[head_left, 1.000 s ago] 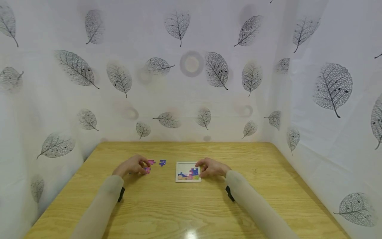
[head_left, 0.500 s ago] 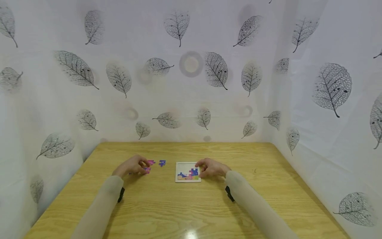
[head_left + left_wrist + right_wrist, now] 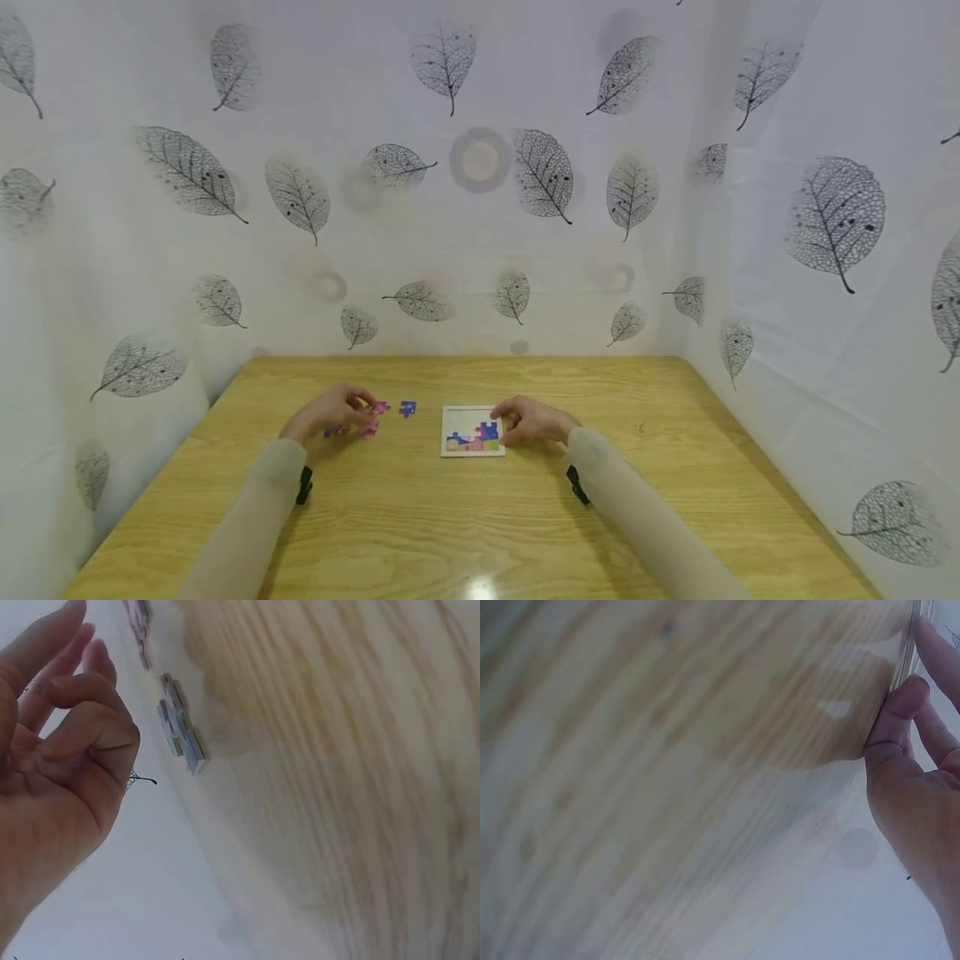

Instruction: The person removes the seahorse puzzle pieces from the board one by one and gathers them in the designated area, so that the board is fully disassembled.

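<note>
Left fingers (image 3: 94, 724) bare, loosely curled just above the pink pieces (image 3: 371, 430), blue piece (image 3: 408, 408) beside those on the worktop (image 3: 450, 517); right fingers (image 3: 940, 664) grip the right edge of the part-filled frame (image 3: 472, 454), lying flat.

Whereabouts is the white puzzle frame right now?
The white puzzle frame lies on the wooden table, below the head view's centre, with the right hand touching its right side and a loose blue piece to its left.

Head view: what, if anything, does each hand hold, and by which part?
The right hand holds the puzzle tray by its right edge; whether the left hand holds anything cannot be told.
</note>
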Demonstrator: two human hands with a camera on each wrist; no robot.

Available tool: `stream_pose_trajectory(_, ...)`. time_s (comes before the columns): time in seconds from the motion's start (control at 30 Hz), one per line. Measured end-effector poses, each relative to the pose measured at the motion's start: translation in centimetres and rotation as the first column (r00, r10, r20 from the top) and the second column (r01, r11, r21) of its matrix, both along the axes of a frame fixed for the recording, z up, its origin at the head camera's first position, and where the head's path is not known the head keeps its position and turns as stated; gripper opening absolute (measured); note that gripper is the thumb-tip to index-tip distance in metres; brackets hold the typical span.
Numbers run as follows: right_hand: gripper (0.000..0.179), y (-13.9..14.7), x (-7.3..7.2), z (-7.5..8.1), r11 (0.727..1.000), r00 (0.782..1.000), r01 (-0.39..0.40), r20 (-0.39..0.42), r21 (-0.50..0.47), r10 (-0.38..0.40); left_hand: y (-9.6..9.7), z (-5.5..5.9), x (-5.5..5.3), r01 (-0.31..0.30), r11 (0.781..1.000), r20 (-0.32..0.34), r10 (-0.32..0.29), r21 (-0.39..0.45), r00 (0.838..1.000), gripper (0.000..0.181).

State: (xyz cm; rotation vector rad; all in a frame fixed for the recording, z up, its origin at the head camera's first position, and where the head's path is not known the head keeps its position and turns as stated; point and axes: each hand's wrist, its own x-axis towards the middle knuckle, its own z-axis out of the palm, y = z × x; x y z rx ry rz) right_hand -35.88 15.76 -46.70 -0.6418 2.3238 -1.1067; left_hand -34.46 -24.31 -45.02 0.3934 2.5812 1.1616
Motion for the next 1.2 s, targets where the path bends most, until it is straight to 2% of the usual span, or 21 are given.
stream_pose_trajectory(0.1, 0.049, 0.0, 0.0, 0.0, 1.000, 1.000, 0.001, 0.002, -0.004, -0.001, 0.1, 0.2, -0.1, 0.005, 0.999, -0.002, -0.005, 0.054, 1.000, 0.033)
stream_pose_trajectory(0.37, 0.049, 0.1, -0.1, -0.1, 1.000, 1.000, -0.002, -0.004, 0.001, 0.002, 2.1, 0.5, -0.2, 0.036, 0.995, -0.038, -0.033, 0.097, 0.999, 0.038)
stream_pose_trajectory(0.43, 0.049, 0.1, -0.1, -0.2, 1.000, 1.000, -0.004, -0.008, 0.003, 0.004, 2.8, 0.4, -0.2, 0.028, 0.992, -0.020, -0.026, 0.123, 0.999, 0.039)
stream_pose_trajectory(0.53, 0.049, 0.1, -0.1, -0.1, 1.000, 1.000, -0.005, -0.013, 0.004, 0.005, 3.7, 0.2, -0.4, -0.018, 0.986, 0.037, 0.012, 0.166, 0.999, 0.039)
stream_pose_trajectory(0.67, 0.049, 0.1, 0.0, -0.1, 1.000, 1.000, 0.008, -0.007, 0.001, -0.008, 4.9, -0.1, -0.6, -0.050, 0.984, 0.076, 0.037, 0.172, 0.996, 0.038)
stream_pose_trajectory(0.9, 0.050, 0.1, 0.1, -0.3, 1.000, 1.000, 0.021, -0.007, 0.022, -0.021, 6.8, -0.3, -0.5, 0.036, 0.979, 0.053, -0.048, 0.199, 0.997, 0.037)
stream_pose_trajectory(1.2, 0.049, -0.1, -0.1, -0.1, 0.999, 0.999, 0.035, -0.006, 0.016, -0.035, 10.6, -0.3, -0.1, 0.057, 0.955, 0.117, -0.095, 0.292, 0.989, 0.037)
